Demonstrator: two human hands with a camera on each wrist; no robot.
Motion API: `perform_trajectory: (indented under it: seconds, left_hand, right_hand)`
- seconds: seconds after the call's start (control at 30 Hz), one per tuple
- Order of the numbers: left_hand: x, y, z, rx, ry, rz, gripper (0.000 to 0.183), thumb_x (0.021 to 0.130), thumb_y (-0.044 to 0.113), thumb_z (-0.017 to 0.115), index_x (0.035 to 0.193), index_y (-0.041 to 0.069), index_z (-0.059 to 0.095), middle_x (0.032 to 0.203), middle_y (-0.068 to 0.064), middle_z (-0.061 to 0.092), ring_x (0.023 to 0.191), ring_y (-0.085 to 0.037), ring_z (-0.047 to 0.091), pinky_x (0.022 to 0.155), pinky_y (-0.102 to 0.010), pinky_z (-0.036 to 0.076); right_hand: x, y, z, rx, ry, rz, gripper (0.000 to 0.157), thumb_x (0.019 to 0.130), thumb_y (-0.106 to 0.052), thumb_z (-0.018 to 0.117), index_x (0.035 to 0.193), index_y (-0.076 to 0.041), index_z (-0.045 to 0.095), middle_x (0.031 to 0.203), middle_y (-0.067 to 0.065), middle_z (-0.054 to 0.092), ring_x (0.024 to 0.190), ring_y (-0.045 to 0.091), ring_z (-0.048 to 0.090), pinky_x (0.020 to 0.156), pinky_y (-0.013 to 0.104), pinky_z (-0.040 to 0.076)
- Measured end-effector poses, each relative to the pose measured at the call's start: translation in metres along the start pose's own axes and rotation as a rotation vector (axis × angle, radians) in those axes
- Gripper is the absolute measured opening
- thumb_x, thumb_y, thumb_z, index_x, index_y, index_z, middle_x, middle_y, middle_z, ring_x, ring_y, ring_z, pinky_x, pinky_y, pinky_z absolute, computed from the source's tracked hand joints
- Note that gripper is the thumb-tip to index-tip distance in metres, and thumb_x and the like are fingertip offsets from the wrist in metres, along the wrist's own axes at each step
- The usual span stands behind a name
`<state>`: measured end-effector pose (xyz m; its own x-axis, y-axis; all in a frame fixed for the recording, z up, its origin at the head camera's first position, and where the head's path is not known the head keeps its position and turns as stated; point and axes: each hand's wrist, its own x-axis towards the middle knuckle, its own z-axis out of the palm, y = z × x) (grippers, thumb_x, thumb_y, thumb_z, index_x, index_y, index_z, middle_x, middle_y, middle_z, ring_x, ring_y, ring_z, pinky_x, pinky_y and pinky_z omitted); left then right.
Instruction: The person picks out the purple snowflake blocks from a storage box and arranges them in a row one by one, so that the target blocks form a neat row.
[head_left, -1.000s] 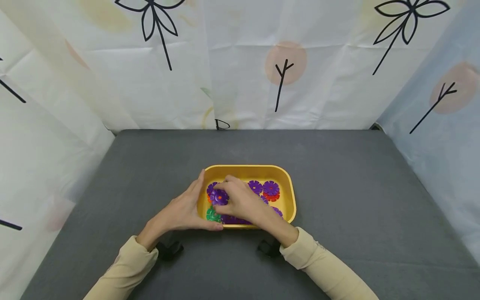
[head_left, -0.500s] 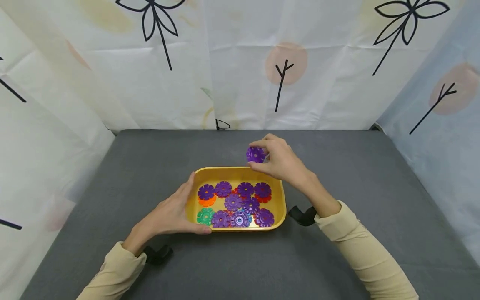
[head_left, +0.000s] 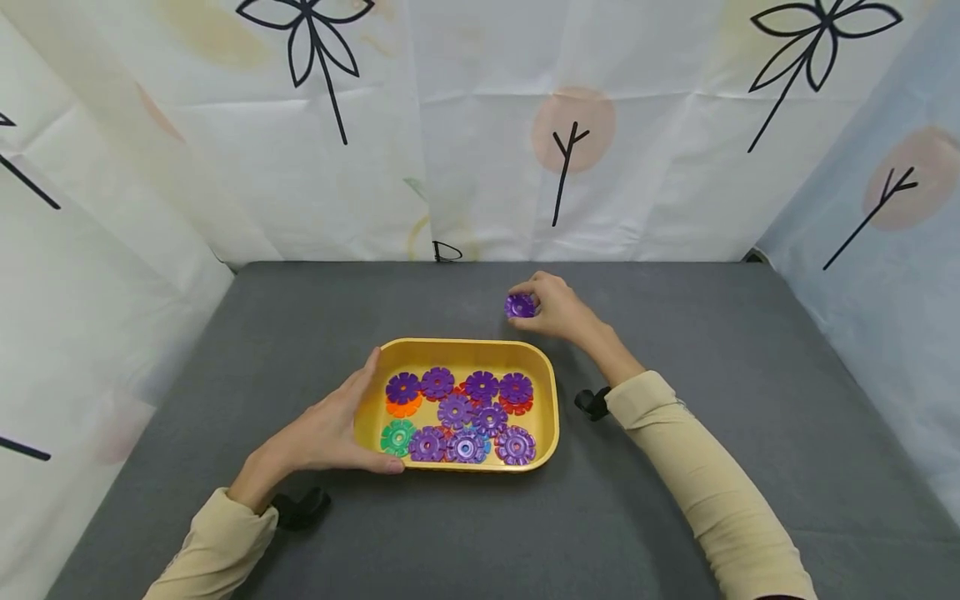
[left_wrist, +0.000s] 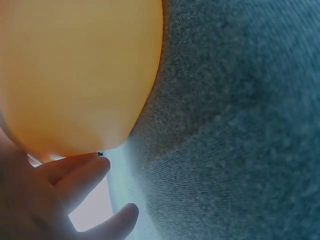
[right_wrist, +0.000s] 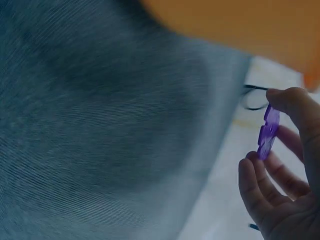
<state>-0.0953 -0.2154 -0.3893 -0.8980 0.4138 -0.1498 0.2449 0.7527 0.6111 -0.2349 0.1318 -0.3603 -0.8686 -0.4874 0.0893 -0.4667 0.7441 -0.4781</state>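
Observation:
In the head view my right hand point(head_left: 564, 310) pinches a purple flower-shaped plastic disc point(head_left: 519, 306) beyond the tray's back rim. Its thumb and fingertips hold the disc point(right_wrist: 268, 132) by opposite edges in the right wrist view. A yellow plastic tray point(head_left: 549, 367) lies in front, with several purple flower discs point(head_left: 454, 412) inside. My left hand point(head_left: 322, 433) grips the tray's left end, thumb along the front rim and fingers at the far left corner. From the left wrist, the fingers point(left_wrist: 82, 182) show against the tray's outer wall point(left_wrist: 85, 80).
A green flower disc point(head_left: 397, 437) sits at the tray's front left, with an orange one point(head_left: 405, 407) behind it. Red discs point(head_left: 516, 407) peek out under purple ones. Grey cloth point(head_left: 675, 333) covers the table; a patterned white curtain point(head_left: 480, 150) stands along its back edge.
My right hand has lifted a purple disc out of the tray and carried it up past the back rim. The tray and left hand have shifted left and slightly nearer.

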Motion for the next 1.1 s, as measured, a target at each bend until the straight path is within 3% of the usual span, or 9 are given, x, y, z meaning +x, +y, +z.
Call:
perform_trajectory:
  seconds: [0.3, 0.53, 0.73, 0.9, 1.1]
  left_hand:
    - [0.001, -0.001, 0.004, -0.024, 0.008, 0.007, 0.141, 0.068, 0.063, 0.085, 0.165, 0.019, -0.007, 0.166, -0.019, 0.024, 0.133, -0.038, 0.047, 0.104, -0.056, 0.051]
    - [0.001, -0.002, 0.005, -0.041, 0.016, 0.011, 0.141, 0.068, 0.060, 0.086, 0.165, 0.020, -0.008, 0.166, -0.019, 0.023, 0.132, -0.035, 0.047, 0.103, -0.052, 0.052]
    - [0.001, -0.002, 0.004, -0.063, 0.016, 0.009, 0.142, 0.067, 0.059, 0.088, 0.165, 0.021, -0.008, 0.167, -0.018, 0.022, 0.133, -0.035, 0.047, 0.104, -0.053, 0.051]
    - [0.001, -0.001, 0.004, -0.067, 0.013, 0.006, 0.141, 0.067, 0.059, 0.088, 0.165, 0.021, -0.007, 0.167, -0.018, 0.022, 0.134, -0.035, 0.046, 0.106, -0.055, 0.050]
    - [0.000, 0.001, 0.005, -0.065, 0.018, -0.004, 0.141, 0.067, 0.059, 0.087, 0.166, 0.021, -0.007, 0.165, -0.018, 0.024, 0.135, -0.036, 0.046, 0.105, -0.054, 0.051]
  right_hand:
    - [0.003, 0.016, 0.023, -0.052, -0.097, 0.032, 0.051, 0.092, -0.020, 0.076, 0.136, 0.002, 0.062, 0.121, 0.025, 0.061, 0.108, 0.035, 0.060, 0.095, 0.045, 0.056]
    - [-0.005, 0.025, 0.018, -0.005, -0.161, 0.174, 0.064, 0.091, -0.024, 0.077, 0.143, 0.004, 0.054, 0.116, 0.026, 0.062, 0.106, 0.037, 0.058, 0.094, 0.052, 0.049]
    - [-0.001, 0.027, 0.023, 0.046, -0.119, 0.228, 0.056, 0.092, -0.032, 0.077, 0.137, -0.002, 0.062, 0.107, 0.020, 0.063, 0.090, 0.027, 0.055, 0.078, 0.039, 0.046]
    - [0.007, 0.027, 0.029, 0.043, -0.096, 0.272, 0.057, 0.093, -0.039, 0.075, 0.141, -0.013, 0.062, 0.090, 0.010, 0.057, 0.069, 0.018, 0.043, 0.059, 0.029, 0.032]
    - [0.012, 0.027, 0.033, 0.019, -0.112, 0.272, 0.056, 0.095, -0.039, 0.073, 0.145, -0.020, 0.059, 0.084, 0.007, 0.052, 0.067, 0.017, 0.039, 0.056, 0.028, 0.028]
